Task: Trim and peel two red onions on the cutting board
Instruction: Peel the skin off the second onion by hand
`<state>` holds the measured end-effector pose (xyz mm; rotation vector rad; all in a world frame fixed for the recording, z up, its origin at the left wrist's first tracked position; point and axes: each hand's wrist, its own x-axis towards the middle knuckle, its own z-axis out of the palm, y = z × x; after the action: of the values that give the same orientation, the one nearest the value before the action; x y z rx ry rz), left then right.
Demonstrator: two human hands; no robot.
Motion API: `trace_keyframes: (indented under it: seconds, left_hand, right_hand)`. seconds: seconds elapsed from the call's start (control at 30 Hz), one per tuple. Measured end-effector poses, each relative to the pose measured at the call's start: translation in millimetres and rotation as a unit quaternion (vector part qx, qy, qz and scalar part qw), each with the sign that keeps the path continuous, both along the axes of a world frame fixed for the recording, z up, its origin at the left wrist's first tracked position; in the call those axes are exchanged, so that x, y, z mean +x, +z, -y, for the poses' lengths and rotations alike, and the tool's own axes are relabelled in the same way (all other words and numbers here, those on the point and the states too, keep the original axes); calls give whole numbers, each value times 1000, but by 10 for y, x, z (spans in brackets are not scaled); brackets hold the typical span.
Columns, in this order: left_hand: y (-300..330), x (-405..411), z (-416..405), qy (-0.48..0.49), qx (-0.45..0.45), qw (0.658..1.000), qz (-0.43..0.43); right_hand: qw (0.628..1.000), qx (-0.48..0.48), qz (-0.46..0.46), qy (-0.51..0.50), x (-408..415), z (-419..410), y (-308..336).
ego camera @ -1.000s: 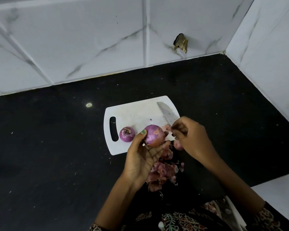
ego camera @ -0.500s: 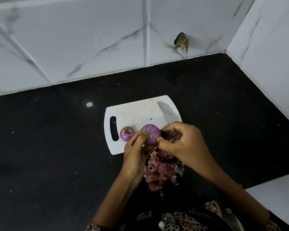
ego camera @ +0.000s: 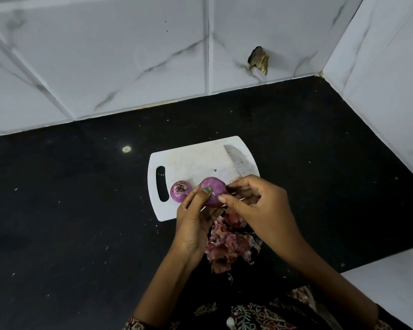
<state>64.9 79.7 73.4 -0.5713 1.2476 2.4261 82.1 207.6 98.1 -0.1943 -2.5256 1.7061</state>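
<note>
Above white plastic board (ego camera: 188,160), left hand (ego camera: 196,217), smooth round onion (ego camera: 214,190)

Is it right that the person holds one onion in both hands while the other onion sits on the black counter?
Not quite. The head view shows the other onion sitting on the white cutting board, beside its handle slot, not on the black counter. The left hand and right hand do hold the held onion.

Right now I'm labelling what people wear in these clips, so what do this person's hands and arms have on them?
The left hand has green polish on its thumbnail. The right hand shows no ring or polish that I can make out. Both forearms are bare, with no gloves. At the bottom edge, dark printed fabric with a pale leaf-like pattern and patterned cuffs shows.
</note>
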Motion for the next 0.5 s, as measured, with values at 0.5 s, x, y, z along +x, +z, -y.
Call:
trace_keyframes:
  seconds: [0.5]
  left_hand:
    - [44,41,45,-58,103,991,62]
  right_hand:
    - [978,194,71,-10,-102,-302,-326]
